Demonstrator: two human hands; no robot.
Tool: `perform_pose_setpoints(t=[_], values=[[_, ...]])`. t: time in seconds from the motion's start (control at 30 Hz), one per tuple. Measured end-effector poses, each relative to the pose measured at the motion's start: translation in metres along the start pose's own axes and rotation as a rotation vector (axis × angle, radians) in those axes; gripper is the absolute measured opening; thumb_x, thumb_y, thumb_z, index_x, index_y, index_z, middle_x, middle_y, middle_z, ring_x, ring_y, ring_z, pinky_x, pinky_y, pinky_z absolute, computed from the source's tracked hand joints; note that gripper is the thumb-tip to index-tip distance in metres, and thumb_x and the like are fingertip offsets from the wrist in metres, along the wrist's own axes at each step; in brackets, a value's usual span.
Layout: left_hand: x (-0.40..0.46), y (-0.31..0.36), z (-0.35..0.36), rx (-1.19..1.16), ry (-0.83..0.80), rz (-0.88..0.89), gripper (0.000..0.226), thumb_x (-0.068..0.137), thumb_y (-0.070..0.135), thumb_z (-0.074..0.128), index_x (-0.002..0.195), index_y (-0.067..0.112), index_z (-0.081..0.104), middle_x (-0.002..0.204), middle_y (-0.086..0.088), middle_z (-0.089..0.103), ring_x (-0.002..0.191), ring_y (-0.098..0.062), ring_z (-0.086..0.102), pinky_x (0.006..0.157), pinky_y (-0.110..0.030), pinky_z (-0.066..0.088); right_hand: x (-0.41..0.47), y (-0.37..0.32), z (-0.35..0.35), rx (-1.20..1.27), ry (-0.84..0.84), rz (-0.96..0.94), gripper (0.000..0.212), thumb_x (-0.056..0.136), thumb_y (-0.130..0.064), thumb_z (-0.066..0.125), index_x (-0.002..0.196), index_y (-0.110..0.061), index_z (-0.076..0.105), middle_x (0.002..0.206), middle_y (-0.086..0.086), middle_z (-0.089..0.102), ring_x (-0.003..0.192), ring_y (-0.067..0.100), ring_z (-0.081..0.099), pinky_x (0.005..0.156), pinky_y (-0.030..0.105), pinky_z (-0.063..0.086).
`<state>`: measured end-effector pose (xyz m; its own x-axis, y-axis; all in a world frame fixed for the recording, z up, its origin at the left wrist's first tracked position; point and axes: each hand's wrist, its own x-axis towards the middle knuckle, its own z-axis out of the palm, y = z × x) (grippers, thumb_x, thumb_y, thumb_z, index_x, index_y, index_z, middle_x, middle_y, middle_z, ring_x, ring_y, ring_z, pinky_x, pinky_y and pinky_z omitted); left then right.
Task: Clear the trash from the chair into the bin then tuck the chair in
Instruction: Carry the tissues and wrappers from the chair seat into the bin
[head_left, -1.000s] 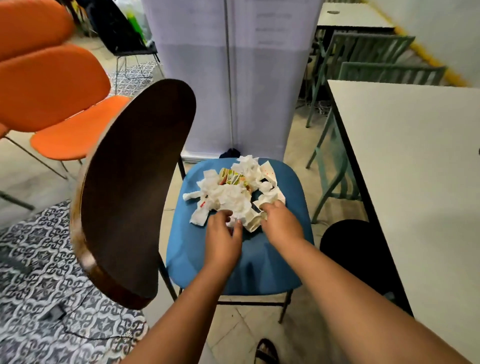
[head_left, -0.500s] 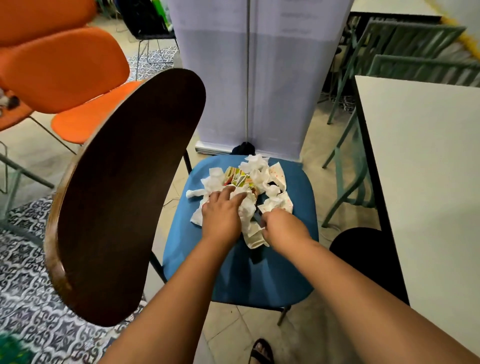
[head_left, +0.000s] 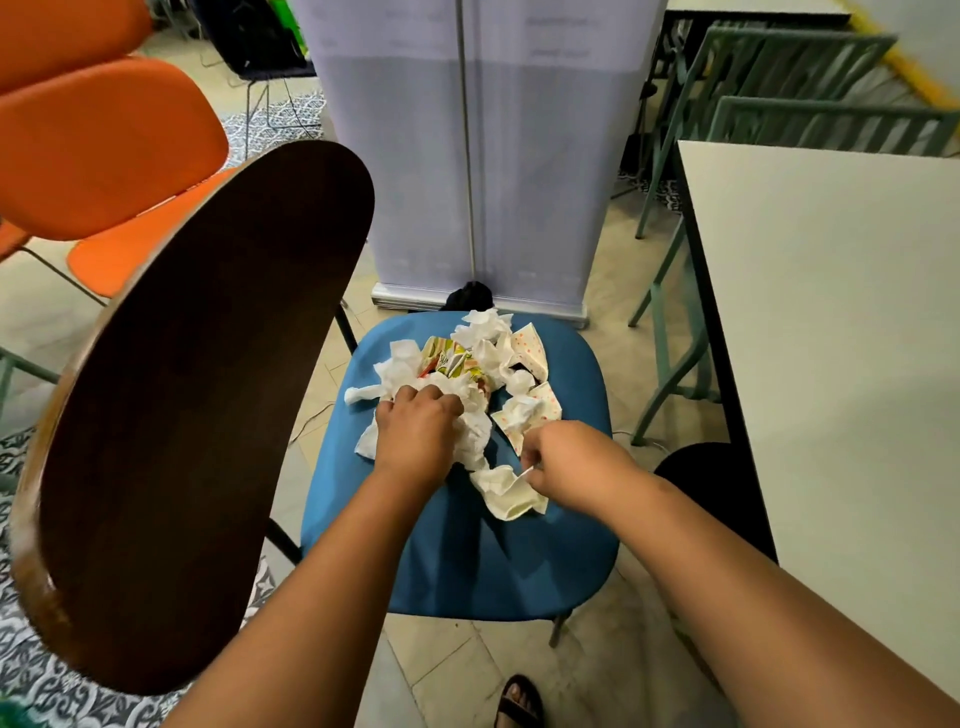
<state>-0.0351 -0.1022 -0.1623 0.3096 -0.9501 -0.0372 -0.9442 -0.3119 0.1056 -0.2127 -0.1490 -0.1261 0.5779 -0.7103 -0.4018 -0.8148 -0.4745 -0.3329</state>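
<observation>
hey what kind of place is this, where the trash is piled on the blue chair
Probably a cafeteria or canteen-style seating area, though I can't be sure. A long pale table has green metal chairs tucked along it, orange shell chairs stand nearby, and the pile of crumpled napkins and food wrappers suggests eating.
</observation>
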Motion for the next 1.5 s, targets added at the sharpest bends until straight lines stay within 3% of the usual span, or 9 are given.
perform_pose_setpoints(t=[0.1,0.33,0.53,0.73,0.87,0.93,1.1,1.37,1.5], values=[[-0.001,0.002,-0.009,-0.138,0.053,-0.057,0.025,0.091,0.028,0.057,0.116,0.032,0.061,0.117,0.004,0.059,0.111,-0.026,0.046,0.086,-0.041,0.034,-0.003,0.007,-0.010,0.030,0.012,-0.010,0.013,0.083,-0.018,0.057,0.088,-0.025,0.067,0.089,-0.004,0.066,0.080,0.017,0.060,0.059,0.026,0.045],[0.005,0.013,-0.032,-0.456,0.144,-0.083,0.032,0.092,0.021,0.056,0.124,0.022,0.059,0.116,-0.005,0.054,0.104,-0.028,0.055,0.085,-0.042,0.049,-0.003,0.012,-0.033,0.136,0.103,0.017,0.007,0.083,-0.021,0.062,0.082,-0.028,0.064,0.075,-0.011,0.057,0.076,0.015,0.058,0.065,0.028,0.046],[0.000,0.031,-0.048,-0.666,0.180,-0.066,0.032,0.091,0.020,0.061,0.123,0.015,0.059,0.120,-0.006,0.044,0.091,-0.015,0.052,0.084,-0.021,0.038,-0.019,0.007,-0.040,0.189,0.281,0.082,0.006,0.085,-0.027,0.066,0.086,-0.021,0.067,0.079,-0.006,0.060,0.080,0.017,0.060,0.072,0.030,0.050],[-0.024,0.059,-0.062,-0.874,0.193,-0.006,0.026,0.088,0.011,0.062,0.112,0.017,0.057,0.122,-0.004,0.045,0.100,-0.018,0.057,0.085,-0.030,0.048,-0.064,-0.001,-0.035,0.277,0.496,0.242,0.007,0.085,-0.024,0.066,0.086,-0.018,0.069,0.085,-0.003,0.066,0.079,0.017,0.061,0.065,0.026,0.043],[-0.059,0.073,-0.080,-0.996,0.212,0.086,0.017,0.088,0.014,0.061,0.102,0.020,0.054,0.095,0.009,0.059,0.084,-0.002,0.058,0.070,-0.017,0.043,-0.109,-0.015,-0.025,0.354,0.631,0.366,0.009,0.085,-0.026,0.067,0.089,-0.018,0.070,0.086,0.000,0.070,0.077,0.018,0.064,0.070,0.030,0.052],[-0.081,0.076,-0.088,-1.057,0.188,0.144,0.016,0.089,0.013,0.061,0.098,0.022,0.052,0.085,0.015,0.056,0.073,0.006,0.054,0.064,-0.015,0.041,-0.136,-0.026,-0.017,0.368,0.709,0.424,0.013,0.085,-0.027,0.068,0.093,-0.017,0.070,0.088,0.000,0.070,0.080,0.019,0.064,0.075,0.034,0.054],[-0.133,0.079,-0.096,-1.116,0.125,0.306,0.019,0.086,0.014,0.064,0.098,0.021,0.052,0.086,0.013,0.057,0.070,0.009,0.055,0.065,-0.027,0.049,-0.205,-0.060,0.010,0.395,0.837,0.553,0.012,0.086,-0.028,0.067,0.092,-0.018,0.070,0.088,0.001,0.070,0.081,0.019,0.063,0.073,0.031,0.052],[-0.234,0.122,-0.082,-1.150,-0.131,0.604,0.032,0.086,0.022,0.067,0.116,0.024,0.057,0.093,0.014,0.062,0.078,0.007,0.058,0.069,-0.015,0.050,-0.336,-0.082,0.080,0.410,0.914,0.835,0.009,0.086,-0.029,0.066,0.088,-0.021,0.069,0.082,-0.006,0.067,0.073,0.013,0.061,0.060,0.025,0.046],[-0.290,0.152,-0.054,-1.073,-0.303,0.748,0.025,0.086,0.023,0.068,0.110,0.025,0.062,0.086,0.010,0.063,0.075,0.000,0.059,0.068,-0.016,0.048,-0.400,-0.073,0.133,0.461,0.919,1.014,0.010,0.086,-0.029,0.067,0.090,-0.022,0.070,0.087,-0.003,0.069,0.078,0.017,0.063,0.070,0.034,0.054]])
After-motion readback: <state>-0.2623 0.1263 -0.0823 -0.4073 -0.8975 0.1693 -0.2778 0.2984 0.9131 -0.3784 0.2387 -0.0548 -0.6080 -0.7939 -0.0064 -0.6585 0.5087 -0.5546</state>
